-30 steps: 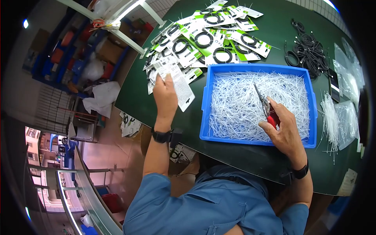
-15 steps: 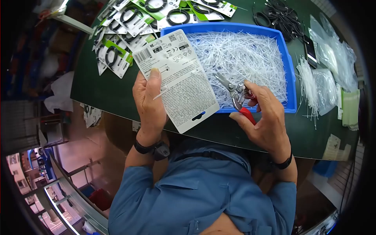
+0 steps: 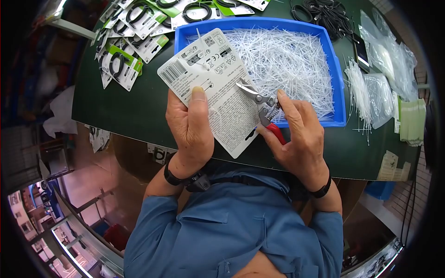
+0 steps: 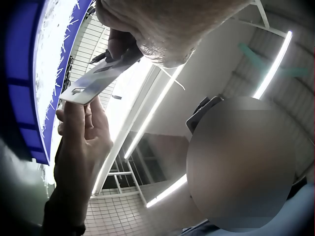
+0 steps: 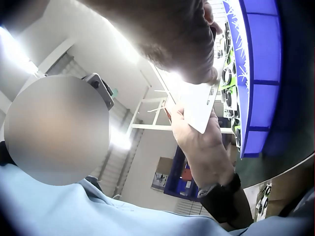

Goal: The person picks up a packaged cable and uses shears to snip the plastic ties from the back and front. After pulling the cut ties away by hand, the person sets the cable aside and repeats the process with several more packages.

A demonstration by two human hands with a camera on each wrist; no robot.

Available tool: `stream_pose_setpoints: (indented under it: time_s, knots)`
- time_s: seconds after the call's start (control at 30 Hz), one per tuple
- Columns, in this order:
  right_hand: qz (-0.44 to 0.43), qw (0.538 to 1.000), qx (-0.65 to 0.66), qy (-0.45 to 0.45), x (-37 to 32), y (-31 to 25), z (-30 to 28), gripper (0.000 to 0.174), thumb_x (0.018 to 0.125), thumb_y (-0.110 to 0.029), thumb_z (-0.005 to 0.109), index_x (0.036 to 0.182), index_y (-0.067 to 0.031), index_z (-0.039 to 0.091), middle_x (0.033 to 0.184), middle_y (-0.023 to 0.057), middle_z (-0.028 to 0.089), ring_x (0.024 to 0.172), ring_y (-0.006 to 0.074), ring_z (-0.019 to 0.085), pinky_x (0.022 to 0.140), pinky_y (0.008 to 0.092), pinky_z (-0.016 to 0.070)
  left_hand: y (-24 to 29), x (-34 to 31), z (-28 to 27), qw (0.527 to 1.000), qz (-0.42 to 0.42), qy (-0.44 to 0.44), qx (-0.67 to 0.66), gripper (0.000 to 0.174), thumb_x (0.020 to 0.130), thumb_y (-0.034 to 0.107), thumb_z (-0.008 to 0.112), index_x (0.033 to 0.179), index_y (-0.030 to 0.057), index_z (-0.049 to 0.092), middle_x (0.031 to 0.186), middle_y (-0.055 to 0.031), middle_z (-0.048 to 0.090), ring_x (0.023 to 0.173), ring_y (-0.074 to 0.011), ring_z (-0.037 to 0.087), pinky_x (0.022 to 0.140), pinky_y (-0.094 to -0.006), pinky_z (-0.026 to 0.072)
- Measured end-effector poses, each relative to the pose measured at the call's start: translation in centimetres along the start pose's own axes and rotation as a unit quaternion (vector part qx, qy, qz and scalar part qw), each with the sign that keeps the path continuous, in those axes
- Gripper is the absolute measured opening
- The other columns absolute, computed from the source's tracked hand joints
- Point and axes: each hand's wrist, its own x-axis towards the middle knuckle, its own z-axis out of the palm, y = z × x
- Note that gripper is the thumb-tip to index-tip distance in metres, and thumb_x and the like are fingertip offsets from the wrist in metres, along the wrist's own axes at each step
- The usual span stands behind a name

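My left hand [image 3: 192,125] grips a white printed packaging card [image 3: 227,111], thumb across its text-covered back and fingers hidden behind. A thin white cable tie tail [image 3: 199,34] stands up past the card's top edge. My right hand [image 3: 299,134] holds red-handled pruning shears [image 3: 265,105] with a visible spring. Their blades are parted and overlap the card's right edge in the head view. In the left wrist view the card [image 4: 88,87] appears nearly edge-on; the right wrist view shows its pale face [image 5: 198,110].
A blue tray [image 3: 342,99] full of short white strips stands just beyond the hands. Carded black cables [image 3: 118,65] are piled at the back left. Loose black cables [image 3: 327,17], a bundle of white ties [image 3: 357,90] and clear plastic bags [image 3: 380,99] lie to the right.
The left hand has brought the card from the pile to in front of the tray. The pruning shears have moved left from over the tray to the card. The head view has shifted.
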Motion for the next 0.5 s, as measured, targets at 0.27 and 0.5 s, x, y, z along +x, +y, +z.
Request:
stream_pose_setpoints:
  time_s: [0.27,0.5]
  knots:
    - [-0.006,1.0,-0.014,-0.003,-0.3,-0.5,-0.4,0.081,0.075,-0.013,0.09,0.146,0.001,0.053,0.104,0.017,0.065,0.081,0.0272,0.063,0.07,0.0361,0.054,-0.1,-0.8,0.8,0.999,0.01,-0.014,-0.03,0.04,0.107,0.011,0.043,0.143,-0.007,0.042,0.129,-0.0167,0.062,0.109,-0.0131,0.061,0.095,-0.0292,0.0511]
    - [0.027,1.0,-0.009,-0.011,-0.8,-0.6,-0.9,0.081,0.076,-0.012,0.089,0.147,0.0009,0.053,0.099,0.0147,0.063,0.074,0.0239,0.058,0.066,0.0349,0.0519,-0.8,-1.3,1.9,0.998,0.04,-0.019,-0.052,0.043,0.105,0.007,0.043,0.145,-0.0076,0.039,0.131,-0.0177,0.06,0.112,-0.0142,0.06,0.097,-0.0301,0.0502]
